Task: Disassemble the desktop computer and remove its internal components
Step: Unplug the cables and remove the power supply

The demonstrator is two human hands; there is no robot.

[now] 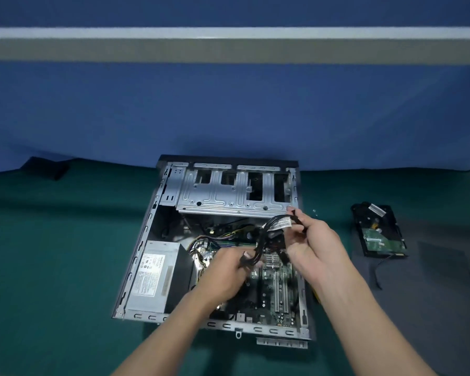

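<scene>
On the green counter [52, 253], lying flat with its side open, the desktop computer [136, 256] — stiff sheet metal, likely heavy, probably sharp at the rims. Inside at the left, the power supply [152, 278]; at the right, the motherboard [272, 283], fragile, best held by its edges. Well apart on the right, a hard drive [377, 234]. Above the board, left hand [223, 270] and right hand [318, 245] both gripping the black cable bundle [269, 234] — soft, light, best pulled by the connector housings, not the wires.
</scene>
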